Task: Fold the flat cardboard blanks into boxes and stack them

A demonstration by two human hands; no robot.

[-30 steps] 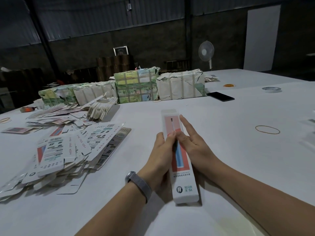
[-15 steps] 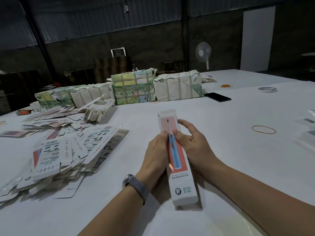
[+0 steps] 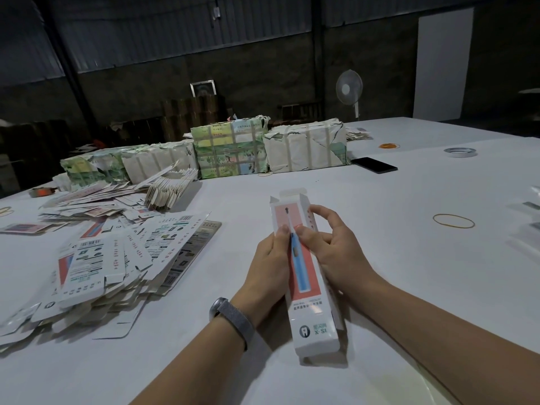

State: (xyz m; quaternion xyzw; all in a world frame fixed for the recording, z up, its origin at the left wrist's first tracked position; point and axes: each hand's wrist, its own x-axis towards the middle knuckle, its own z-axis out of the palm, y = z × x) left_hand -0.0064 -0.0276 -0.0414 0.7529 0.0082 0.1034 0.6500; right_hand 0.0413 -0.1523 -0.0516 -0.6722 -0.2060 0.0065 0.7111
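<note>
At nine o'clock we note the pile of flat blanks [image 3: 111, 258] on the table [image 3: 409, 273], unfolded and plenty left. At centre, one box [image 3: 306, 276] is squared up; its far end flaps stand open, its near end looks closed. Our left hand [image 3: 270, 267] grips its left side, thumb on top. Our right hand [image 3: 336, 252] pinches its right edge, fingers curled. A rubber band [image 3: 453, 221] lies at three o'clock. No stack of finished boxes in view.
</note>
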